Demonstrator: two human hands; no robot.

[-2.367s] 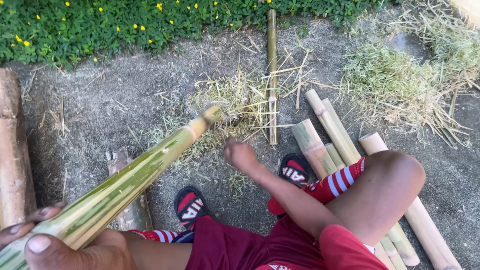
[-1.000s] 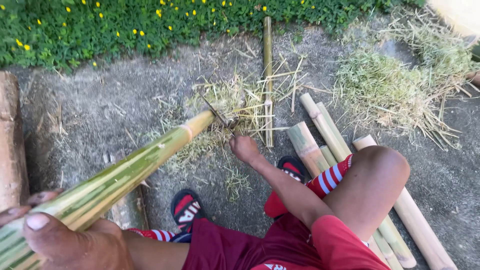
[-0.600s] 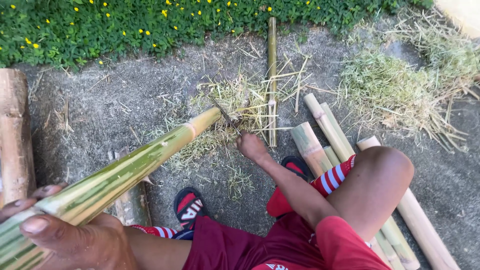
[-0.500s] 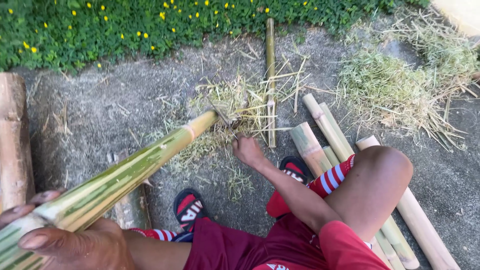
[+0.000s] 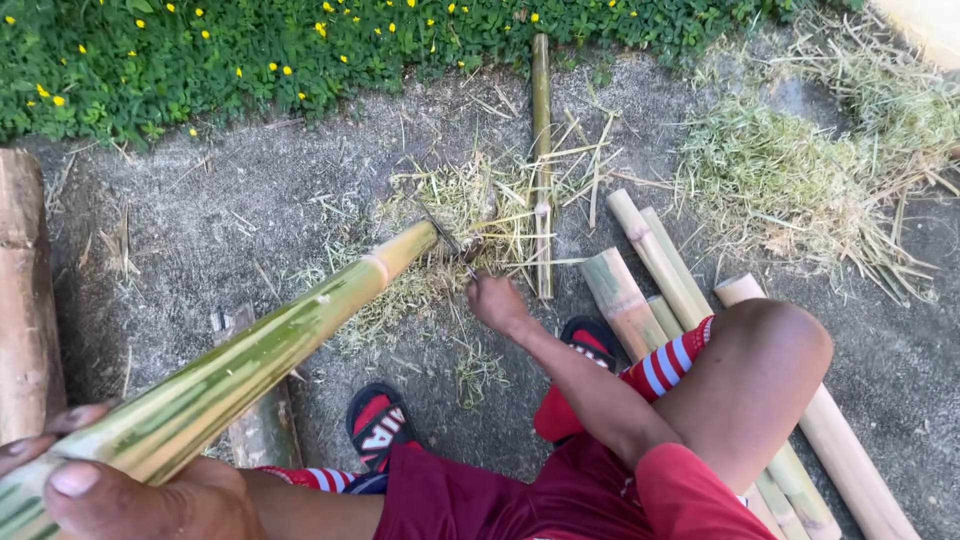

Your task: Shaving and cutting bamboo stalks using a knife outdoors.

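Seen from above, a seated person's lap in red shorts, with bare knee raised at right and sandalled feet (image 5: 378, 425) on grey ground. Along the top, a band of green plants with small yellow flowers (image 5: 250, 50). At far left, a thick brown log (image 5: 25, 300) lying upright in the frame. At centre top, a thin bamboo stick (image 5: 541, 160) pointing straight away, over a scatter of dry shavings (image 5: 480, 210); a bigger heap of shavings (image 5: 800, 170) at upper right. Under the right knee, several cut bamboo lengths (image 5: 640, 260) lying side by side, slanting from upper left to lower right. Left hand (image 5: 140, 495) at the bottom left corner, closed around the near end of a long green bamboo pole (image 5: 250, 365), thumb pressed on top. Long axis of the pole running diagonally from lower left up to the right, far tip close to the ground among the shavings at centre. Right hand (image 5: 498, 300) just beside that tip, curled shut around the handle of a narrow dark blade (image 5: 452, 240) lying against the pole's end; exact kind of tool too small to tell.
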